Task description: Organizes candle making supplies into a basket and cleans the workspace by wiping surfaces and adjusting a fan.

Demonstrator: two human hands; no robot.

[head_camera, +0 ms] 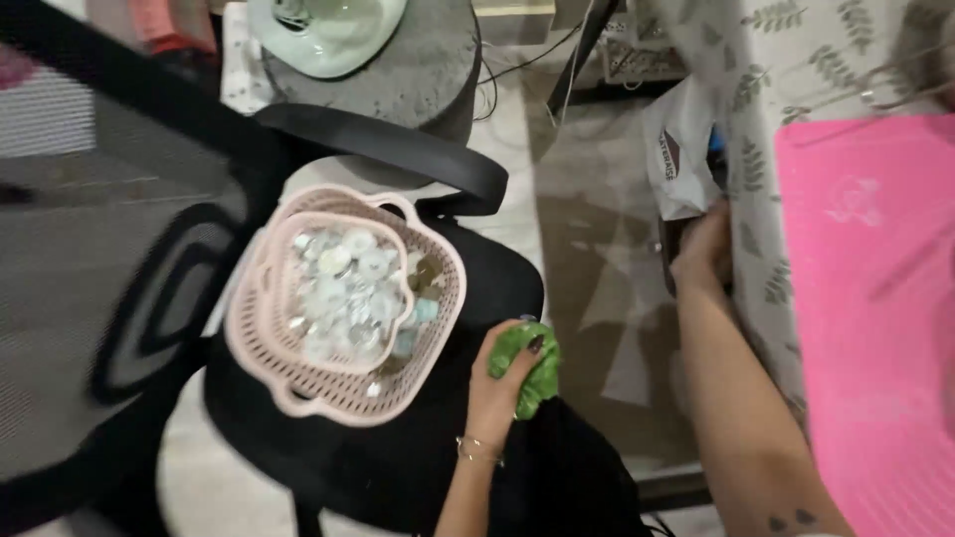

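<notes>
Left hand (502, 383) closed around a crumpled green cloth (535, 363) at the right edge of a black chair seat (487, 288). Pink basket (343, 298) of small pale pieces sits mid-seat. Right hand (704, 249) reaches under leaf-print tablecloth (756, 119); grip hidden. Pale tiled floor (587, 199) between.

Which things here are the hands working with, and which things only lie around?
In hand:
left hand grips a green soft lump
right hand reaches under the leaf-print cloth

Lying about:
pink basket of small pieces, on black chair
white bag
pink mat
</notes>
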